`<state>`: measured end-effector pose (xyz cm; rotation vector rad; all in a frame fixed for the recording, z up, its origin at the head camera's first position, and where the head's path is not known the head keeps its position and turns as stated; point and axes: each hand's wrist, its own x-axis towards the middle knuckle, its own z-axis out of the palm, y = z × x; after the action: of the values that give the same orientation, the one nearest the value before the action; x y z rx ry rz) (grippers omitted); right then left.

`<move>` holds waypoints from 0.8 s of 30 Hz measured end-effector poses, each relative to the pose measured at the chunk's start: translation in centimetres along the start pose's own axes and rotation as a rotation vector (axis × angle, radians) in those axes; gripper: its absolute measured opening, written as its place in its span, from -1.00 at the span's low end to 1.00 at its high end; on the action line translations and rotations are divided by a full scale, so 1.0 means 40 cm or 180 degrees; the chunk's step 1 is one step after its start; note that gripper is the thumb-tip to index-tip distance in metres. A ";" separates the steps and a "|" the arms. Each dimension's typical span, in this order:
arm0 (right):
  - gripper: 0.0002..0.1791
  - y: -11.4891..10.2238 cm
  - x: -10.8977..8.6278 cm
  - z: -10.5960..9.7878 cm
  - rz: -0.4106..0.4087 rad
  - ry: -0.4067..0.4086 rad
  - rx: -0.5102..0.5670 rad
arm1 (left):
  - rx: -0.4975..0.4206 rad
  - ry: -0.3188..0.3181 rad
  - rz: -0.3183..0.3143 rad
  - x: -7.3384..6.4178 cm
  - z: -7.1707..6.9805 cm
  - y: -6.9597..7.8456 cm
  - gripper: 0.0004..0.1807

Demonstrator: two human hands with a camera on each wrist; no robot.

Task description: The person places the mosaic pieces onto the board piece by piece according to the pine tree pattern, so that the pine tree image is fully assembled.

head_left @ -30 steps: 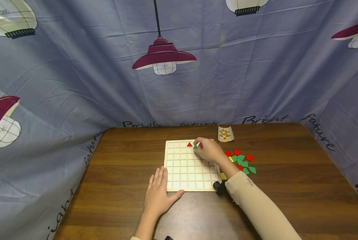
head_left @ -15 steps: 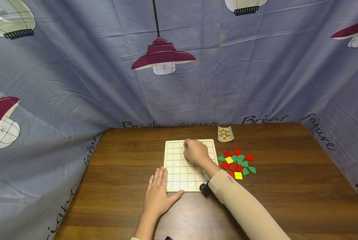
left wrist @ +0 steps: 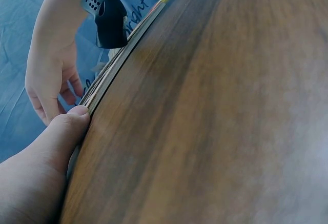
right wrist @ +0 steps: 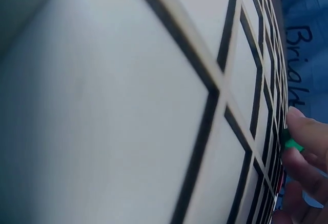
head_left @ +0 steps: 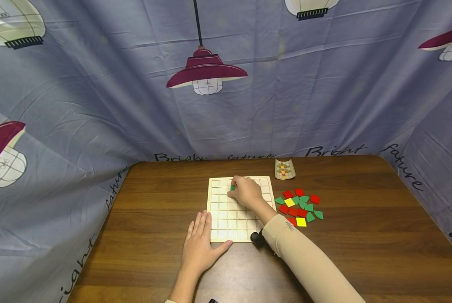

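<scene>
A pale square board (head_left: pixel 221 223) with a grid of raised ridges lies on the wooden table. My right hand (head_left: pixel 248 192) is over its upper part and pinches a small green tile (head_left: pixel 232 188) between thumb and fingers. The right wrist view shows the green tile (right wrist: pixel 293 143) low at the grid, gripped by the fingertips. My left hand (head_left: pixel 200 248) lies flat with straight fingers along the board's left side, its thumb at the bottom left edge. In the left wrist view the thumb (left wrist: pixel 72 126) touches the board's edge. The red triangle is hidden behind my right hand.
Right of the board, several red tiles (head_left: pixel 293 211), green tiles (head_left: pixel 318 214) and yellow tiles (head_left: pixel 301 221) lie loose on the table (head_left: pixel 362 235). A curled pattern card (head_left: pixel 284 169) stands behind them. A printed curtain (head_left: pixel 226 126) borders the table's back and sides.
My right hand has moved left across the board with the green tile, from right of the red triangle to over it and slightly beyond. My left hand has stayed in place.
</scene>
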<state>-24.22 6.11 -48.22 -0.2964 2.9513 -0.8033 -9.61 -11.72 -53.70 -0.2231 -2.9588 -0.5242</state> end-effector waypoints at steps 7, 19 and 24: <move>-0.59 0.011 0.000 0.002 -0.0041 -0.0024 0.0020 | -0.0001 0.0009 0.0007 -0.001 0.001 0.000 0.21; -0.64 0.014 0.004 -0.001 0.0060 -0.0033 0.0085 | 0.0007 0.0048 0.0034 -0.003 0.001 0.000 0.21; -0.63 0.015 0.008 0.002 0.0198 0.0020 0.0182 | 0.0018 0.0051 0.0035 -0.003 0.001 0.000 0.21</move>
<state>-24.62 6.53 -48.59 -0.1977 2.9213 -0.8802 -9.51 -11.73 -53.76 -0.2335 -2.9413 -0.5136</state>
